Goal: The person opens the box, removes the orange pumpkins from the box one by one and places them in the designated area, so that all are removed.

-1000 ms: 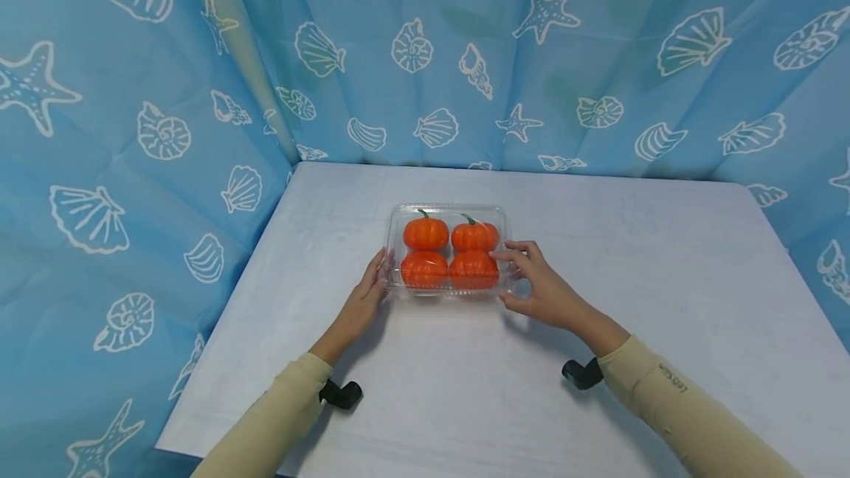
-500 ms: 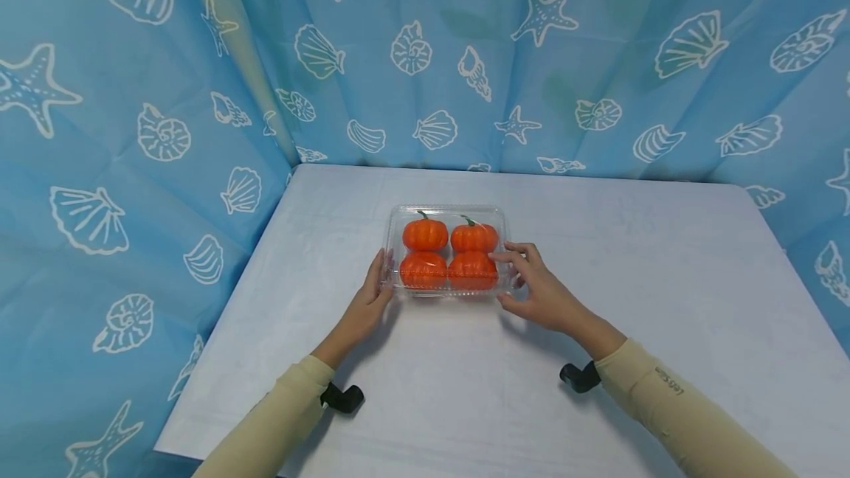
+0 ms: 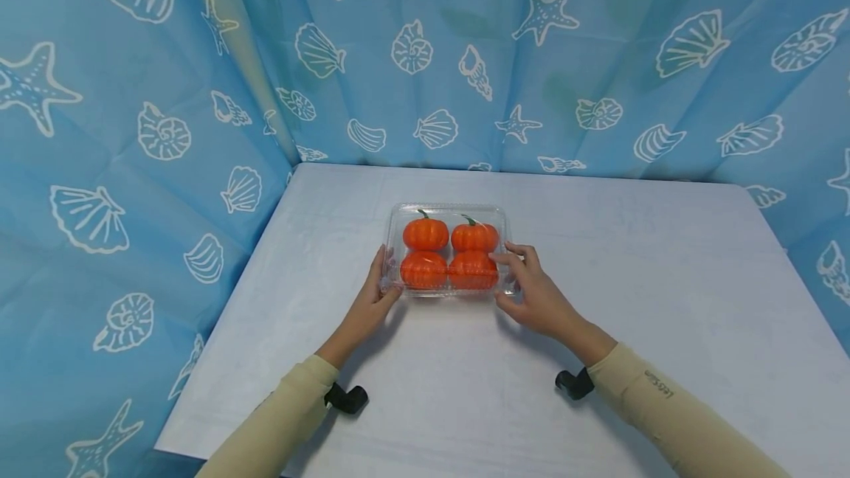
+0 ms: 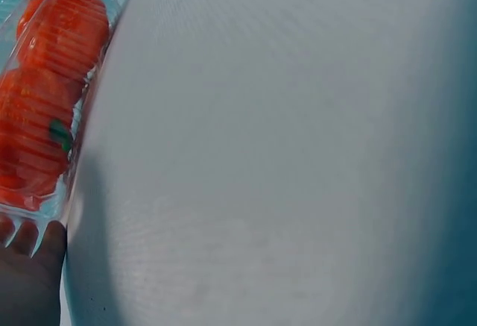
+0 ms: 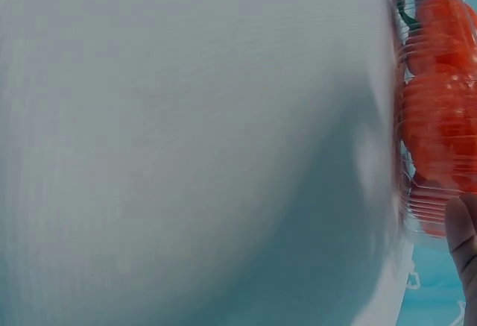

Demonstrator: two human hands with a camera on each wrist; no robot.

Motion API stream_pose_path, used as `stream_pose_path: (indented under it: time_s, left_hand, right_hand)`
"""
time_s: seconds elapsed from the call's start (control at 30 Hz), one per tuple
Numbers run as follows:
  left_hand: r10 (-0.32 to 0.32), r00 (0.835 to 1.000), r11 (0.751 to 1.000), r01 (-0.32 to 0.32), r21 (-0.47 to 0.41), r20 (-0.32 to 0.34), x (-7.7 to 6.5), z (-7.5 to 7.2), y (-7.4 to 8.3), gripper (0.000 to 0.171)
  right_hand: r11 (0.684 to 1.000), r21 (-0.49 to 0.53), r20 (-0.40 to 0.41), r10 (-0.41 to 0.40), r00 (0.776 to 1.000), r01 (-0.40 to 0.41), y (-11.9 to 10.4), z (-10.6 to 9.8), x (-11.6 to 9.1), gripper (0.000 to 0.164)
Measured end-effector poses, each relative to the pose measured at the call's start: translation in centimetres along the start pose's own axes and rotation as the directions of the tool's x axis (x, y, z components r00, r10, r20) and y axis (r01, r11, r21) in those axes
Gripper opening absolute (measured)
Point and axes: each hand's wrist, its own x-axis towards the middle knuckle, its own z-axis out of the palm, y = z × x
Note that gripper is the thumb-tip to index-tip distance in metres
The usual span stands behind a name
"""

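Observation:
A clear ribbed plastic clamshell box (image 3: 441, 293) stands on the table in the head view, lid down. Inside it sit several small orange pumpkins (image 3: 426, 234), two of them with green stems showing. My left hand (image 3: 365, 306) holds the box's left side, thumb at the front corner and fingers along the end wall. On the opposite end my right hand (image 3: 536, 295) grips the box, a finger over the lid's edge and the thumb low at the front corner. The right wrist view shows that thumb (image 5: 462, 229) against the ribbed plastic; the fingers behind the end wall are partly hidden.
A white cloth-covered table (image 3: 664, 279) spreads around the box. Blue curtains (image 3: 478, 57) with shell and starfish prints hang behind and at the left. Black wrist cameras (image 3: 347, 399) sit under both sleeves.
My left thumb has come round onto the box's front left corner. My right hand has shifted slightly left, closer against the box. The box has hardly moved.

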Motion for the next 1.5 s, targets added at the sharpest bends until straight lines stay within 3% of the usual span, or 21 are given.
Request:
stream_pose_path:
  time_s: [0.57, 0.93, 1.13, 1.5]
  left_hand:
    - [0.001, 0.999, 0.999, -0.002, 0.04, 0.033, 0.1, -0.3, 0.4, 0.079]
    - [0.016, 1.0, 1.0, -0.017, 0.007, 0.021, -0.1, -0.4, 0.3, 0.078]
    - [0.032, 0.998, 0.999, -0.033, 0.023, 0.054, -0.5, -0.8, 0.6, 0.077]
    - [-0.067, 0.996, 0.997, 0.064, 0.042, 0.055, -0.9, -1.2, 0.7, 0.091]
  right_hand:
    - [0.985, -0.164, 0.058, -0.051, 0.997, 0.06, 0.0, -0.9, 0.5, 0.057]
    - [0.984, -0.115, 0.089, -0.128, 0.988, 0.138, 0.3, -1.7, -0.2, 0.064]
    - [0.985, -0.09, 0.102, -0.137, 0.985, 0.146, 0.2, -2.1, -0.7, 0.068]
    - [0.983, -0.073, 0.075, -0.165, 0.983, 0.171, 0.0, -2.6, -0.9, 0.072]
